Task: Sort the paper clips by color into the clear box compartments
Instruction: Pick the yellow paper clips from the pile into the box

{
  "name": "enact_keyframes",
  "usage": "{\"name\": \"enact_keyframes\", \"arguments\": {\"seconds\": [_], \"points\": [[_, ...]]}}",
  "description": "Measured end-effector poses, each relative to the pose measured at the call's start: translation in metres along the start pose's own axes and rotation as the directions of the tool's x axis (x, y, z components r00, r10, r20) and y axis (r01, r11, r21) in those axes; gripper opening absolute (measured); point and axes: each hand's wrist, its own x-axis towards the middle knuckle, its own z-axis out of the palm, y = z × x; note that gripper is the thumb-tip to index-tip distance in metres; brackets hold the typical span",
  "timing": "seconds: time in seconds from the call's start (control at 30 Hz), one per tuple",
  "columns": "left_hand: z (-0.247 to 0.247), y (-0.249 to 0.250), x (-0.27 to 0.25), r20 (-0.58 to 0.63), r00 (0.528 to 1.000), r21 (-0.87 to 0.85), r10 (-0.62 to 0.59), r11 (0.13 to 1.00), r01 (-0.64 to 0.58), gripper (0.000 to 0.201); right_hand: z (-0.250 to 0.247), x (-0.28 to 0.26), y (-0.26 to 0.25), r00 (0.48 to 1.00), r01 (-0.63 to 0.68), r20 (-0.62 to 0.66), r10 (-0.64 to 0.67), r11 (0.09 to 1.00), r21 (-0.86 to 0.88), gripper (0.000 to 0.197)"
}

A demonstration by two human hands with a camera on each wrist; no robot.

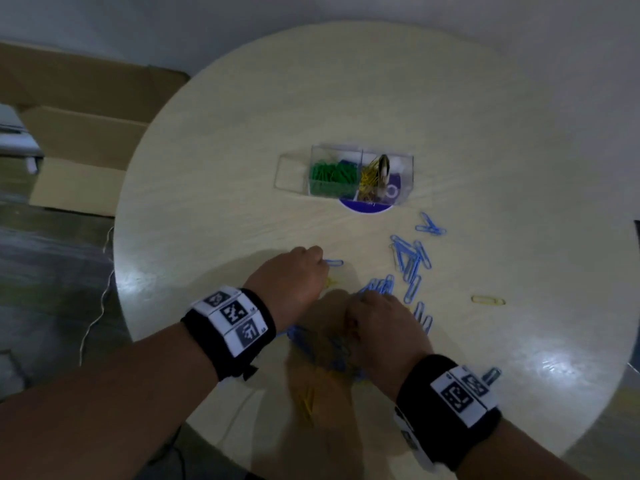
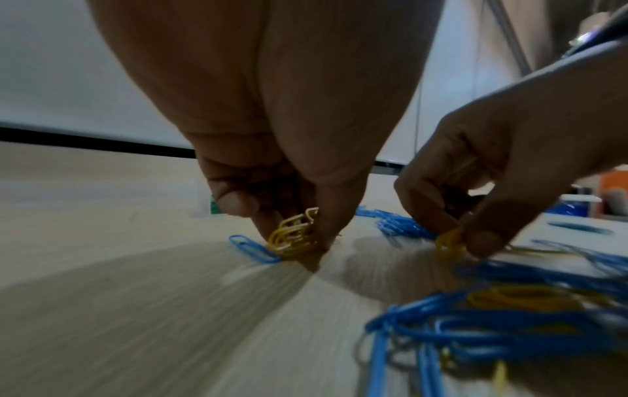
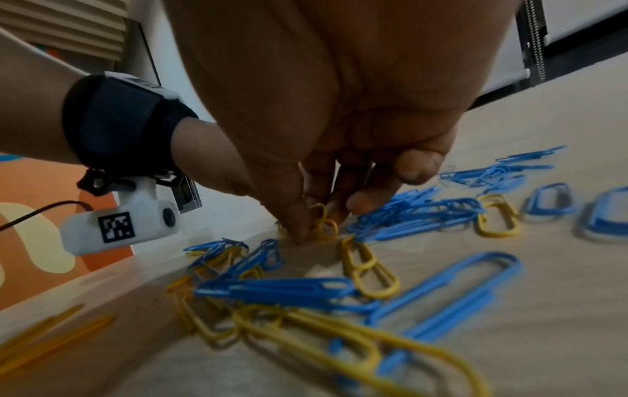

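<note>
The clear box [image 1: 360,176] stands mid-table with green clips [image 1: 332,178] in its left compartment and yellow clips [image 1: 369,183] in its right one. Blue clips [image 1: 410,261] and yellow clips lie scattered near the front of the table. My left hand [image 1: 298,271] is down at the table and pinches a small bunch of yellow clips [image 2: 293,233], with a single blue clip [image 2: 253,248] lying beside it. My right hand [image 1: 377,327] reaches into the mixed pile and pinches yellow clips [image 3: 321,224] between thumb and fingers.
The round light wooden table [image 1: 346,98] has bare surface behind and beside the box. A lone yellow clip [image 1: 488,300] lies to the right. Cardboard boxes [image 1: 79,133] stand on the floor at the left. A blue round sticker [image 1: 367,207] shows under the box.
</note>
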Motion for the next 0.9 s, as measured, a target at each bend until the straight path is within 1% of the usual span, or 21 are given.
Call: {"name": "enact_keyframes", "arguments": {"seconds": [0.03, 0.07, 0.1, 0.17, 0.2, 0.23, 0.3, 0.37, 0.4, 0.47, 0.5, 0.53, 0.57, 0.63, 0.7, 0.73, 0.77, 0.83, 0.9], "points": [[-0.003, 0.001, -0.001, 0.032, 0.999, 0.049, -0.007, 0.999, 0.006, 0.012, -0.003, -0.003, 0.001, 1.000, 0.015, -0.019, -0.015, 1.000, 0.022, 0.028], [-0.006, 0.001, -0.002, 0.024, 1.000, 0.083, -0.007, 0.997, 0.005, 0.014, -0.006, -0.006, 0.003, 0.998, 0.025, -0.050, -0.022, 0.998, 0.055, 0.030], [-0.004, 0.001, -0.002, 0.032, 0.999, 0.105, 0.009, 0.994, -0.012, 0.016, -0.011, -0.009, 0.006, 0.996, 0.025, -0.092, -0.016, 0.996, 0.089, 0.026], [0.003, 0.000, 0.000, 0.062, 0.998, 0.091, 0.023, 0.995, -0.029, 0.017, -0.023, -0.013, 0.017, 0.983, -0.002, -0.184, 0.026, 0.992, 0.129, 0.010], [0.003, 0.000, -0.001, 0.049, 0.998, 0.064, 0.030, 0.997, -0.033, 0.017, -0.030, -0.014, 0.025, 0.973, -0.022, -0.225, 0.057, 0.988, 0.154, 0.005], [-0.001, 0.001, -0.002, 0.016, 1.000, 0.014, 0.010, 1.000, -0.011, 0.016, -0.037, -0.015, 0.033, 0.964, -0.052, -0.248, 0.098, 0.981, 0.187, 0.005], [-0.015, 0.000, 0.004, -0.047, 0.997, -0.190, -0.066, 0.980, 0.055, 0.013, -0.052, -0.014, 0.050, 0.944, -0.097, -0.283, 0.173, 0.960, 0.262, 0.009], [-0.038, -0.004, 0.019, -0.098, 0.980, -0.426, -0.172, 0.897, 0.115, 0.012, -0.068, -0.010, 0.064, 0.913, -0.131, -0.326, 0.244, 0.934, 0.333, 0.013], [-0.050, -0.005, 0.030, -0.149, 0.958, -0.511, -0.246, 0.848, 0.138, 0.012, -0.075, -0.008, 0.070, 0.893, -0.144, -0.354, 0.278, 0.922, 0.359, 0.015], [-0.070, -0.008, 0.054, -0.251, 0.885, -0.638, -0.393, 0.754, 0.154, 0.014, -0.087, -0.002, 0.081, 0.857, -0.150, -0.401, 0.324, 0.901, 0.407, 0.015], [-0.077, -0.009, 0.067, -0.273, 0.852, -0.684, -0.447, 0.713, 0.155, 0.013, -0.092, 0.001, 0.086, 0.845, -0.147, -0.415, 0.338, 0.891, 0.429, 0.016], [-0.083, -0.010, 0.079, -0.274, 0.831, -0.721, -0.484, 0.676, 0.155, 0.011, -0.096, 0.005, 0.090, 0.834, -0.141, -0.427, 0.349, 0.883, 0.448, 0.016], [-0.088, -0.010, 0.090, -0.274, 0.816, -0.742, -0.509, 0.651, 0.157, 0.010, -0.099, 0.008, 0.093, 0.825, -0.138, -0.436, 0.360, 0.876, 0.463, 0.016], [-0.091, -0.012, 0.111, -0.277, 0.796, -0.750, -0.538, 0.640, 0.171, 0.012, -0.104, 0.013, 0.097, 0.813, -0.138, -0.441, 0.381, 0.861, 0.489, 0.016], [-0.089, -0.013, 0.126, -0.239, 0.799, -0.749, -0.552, 0.628, 0.210, 0.016, -0.108, 0.019, 0.097, 0.812, -0.133, -0.434, 0.389, 0.849, 0.512, 0.015], [-0.087, -0.013, 0.131, -0.211, 0.799, -0.761, -0.563, 0.608, 0.228, 0.019, -0.109, 0.021, 0.097, 0.816, -0.127, -0.430, 0.386, 0.846, 0.518, 0.016], [-0.084, -0.014, 0.134, -0.186, 0.795, -0.784, -0.577, 0.575, 0.234, 0.023, -0.110, 0.025, 0.096, 0.823, -0.126, -0.423, 0.380, 0.847, 0.517, 0.016], [-0.077, -0.018, 0.135, -0.173, 0.778, -0.842, -0.604, 0.501, 0.201, 0.026, -0.113, 0.035, 0.094, 0.841, -0.133, -0.394, 0.370, 0.849, 0.511, 0.015], [-0.074, -0.021, 0.132, -0.171, 0.766, -0.893, -0.620, 0.425, 0.145, 0.018, -0.118, 0.049, 0.092, 0.848, -0.136, -0.379, 0.370, 0.843, 0.520, 0.014]]}}
